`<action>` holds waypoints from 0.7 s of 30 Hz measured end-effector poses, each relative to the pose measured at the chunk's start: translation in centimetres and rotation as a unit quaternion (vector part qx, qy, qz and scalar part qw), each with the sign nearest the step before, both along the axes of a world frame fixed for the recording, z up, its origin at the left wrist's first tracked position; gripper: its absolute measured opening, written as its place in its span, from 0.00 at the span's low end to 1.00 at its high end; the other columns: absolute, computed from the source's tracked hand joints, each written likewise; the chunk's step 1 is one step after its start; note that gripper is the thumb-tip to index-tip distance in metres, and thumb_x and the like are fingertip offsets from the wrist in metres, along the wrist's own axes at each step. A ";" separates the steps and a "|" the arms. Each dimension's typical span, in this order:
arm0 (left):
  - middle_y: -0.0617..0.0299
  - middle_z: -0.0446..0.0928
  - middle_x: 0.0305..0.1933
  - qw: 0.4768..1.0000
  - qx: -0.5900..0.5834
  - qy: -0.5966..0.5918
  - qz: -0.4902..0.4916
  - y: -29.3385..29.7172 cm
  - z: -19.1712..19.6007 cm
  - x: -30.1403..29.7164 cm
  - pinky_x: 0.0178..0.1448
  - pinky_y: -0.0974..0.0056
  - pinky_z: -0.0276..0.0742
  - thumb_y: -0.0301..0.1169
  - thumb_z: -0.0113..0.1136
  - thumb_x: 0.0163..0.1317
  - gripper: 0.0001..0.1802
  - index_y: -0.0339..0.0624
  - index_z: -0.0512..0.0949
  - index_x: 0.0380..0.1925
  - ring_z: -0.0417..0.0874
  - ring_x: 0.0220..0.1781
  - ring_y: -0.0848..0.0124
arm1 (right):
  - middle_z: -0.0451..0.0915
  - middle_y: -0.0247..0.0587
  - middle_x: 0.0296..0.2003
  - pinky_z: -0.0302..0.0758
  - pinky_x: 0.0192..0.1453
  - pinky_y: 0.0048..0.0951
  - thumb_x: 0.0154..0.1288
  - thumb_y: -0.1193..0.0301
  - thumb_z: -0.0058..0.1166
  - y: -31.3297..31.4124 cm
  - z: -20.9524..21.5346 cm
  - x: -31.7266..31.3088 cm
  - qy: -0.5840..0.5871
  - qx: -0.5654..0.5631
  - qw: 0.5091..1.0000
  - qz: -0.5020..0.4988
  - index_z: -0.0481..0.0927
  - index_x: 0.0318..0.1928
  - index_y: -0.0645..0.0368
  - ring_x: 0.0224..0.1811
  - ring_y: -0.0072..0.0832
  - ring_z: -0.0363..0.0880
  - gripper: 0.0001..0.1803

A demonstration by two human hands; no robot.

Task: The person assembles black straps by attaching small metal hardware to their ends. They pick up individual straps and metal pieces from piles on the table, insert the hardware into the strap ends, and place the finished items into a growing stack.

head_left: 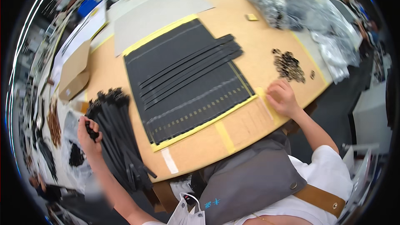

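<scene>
My left hand (pixel 90 136) is closed around a clump of small black parts (pixel 91 131), too small to name exactly. It is over the left edge of the table, between a bundle of black straps (pixel 118 131) and a clear plastic bag (pixel 81 173) with more black pieces inside. At the right, my right hand (pixel 282 98) rests by the table top with its fingers curled in; what they hold, if anything, is hidden. Just beyond it lies a pile of small black rings or buckles (pixel 288 66). Several black straps (pixel 187 68) lie across a black ribbed board edged in yellow (pixel 183 29).
An open cardboard box (pixel 75 71) stands at the left. Crumpled clear plastic bags (pixel 329 33) cover the far right corner. A grey sheet (pixel 162 14) lies behind the board, and a small yellow block (pixel 251 17) sits far right of it. Brown straps (pixel 54 121) lie far left.
</scene>
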State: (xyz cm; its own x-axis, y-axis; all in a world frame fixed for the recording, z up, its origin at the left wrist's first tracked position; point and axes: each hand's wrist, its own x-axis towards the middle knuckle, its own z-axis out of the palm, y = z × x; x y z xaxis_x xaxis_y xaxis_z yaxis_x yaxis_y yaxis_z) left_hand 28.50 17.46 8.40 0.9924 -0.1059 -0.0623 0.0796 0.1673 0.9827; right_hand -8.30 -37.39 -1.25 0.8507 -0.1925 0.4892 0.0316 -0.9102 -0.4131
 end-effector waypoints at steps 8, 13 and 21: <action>0.69 0.71 0.24 0.928 0.188 -0.064 -0.314 -33.0 -0.7 -11.6 0.23 0.71 0.60 0.42 0.56 0.78 0.16 0.43 0.76 0.34 0.70 0.23 0.81 | 0.56 0.59 0.79 0.48 0.85 0.54 0.53 0.39 0.73 -8.1 -1.1 -5.9 0.165 -0.025 0.934 -0.316 0.58 0.78 0.54 0.84 0.56 0.47 0.60; 0.40 0.78 0.28 0.834 0.255 -0.346 -0.347 -50.8 -6.5 -16.8 0.35 0.51 0.74 0.36 0.61 0.74 0.17 0.32 0.72 0.33 0.80 0.31 0.43 | 0.56 0.63 0.78 0.49 0.85 0.54 0.50 0.34 0.73 -11.4 -1.8 -5.8 0.145 0.039 0.946 -0.286 0.58 0.78 0.57 0.83 0.57 0.49 0.65; 0.50 0.78 0.40 0.713 0.259 -0.546 -0.356 -59.2 -12.7 -20.7 0.41 0.53 0.79 0.36 0.63 0.73 0.10 0.40 0.77 0.40 0.81 0.40 0.54 | 0.61 0.59 0.77 0.53 0.85 0.52 0.48 0.37 0.76 -18.7 -1.5 -11.5 0.143 0.009 0.914 -0.380 0.62 0.76 0.61 0.83 0.50 0.53 0.64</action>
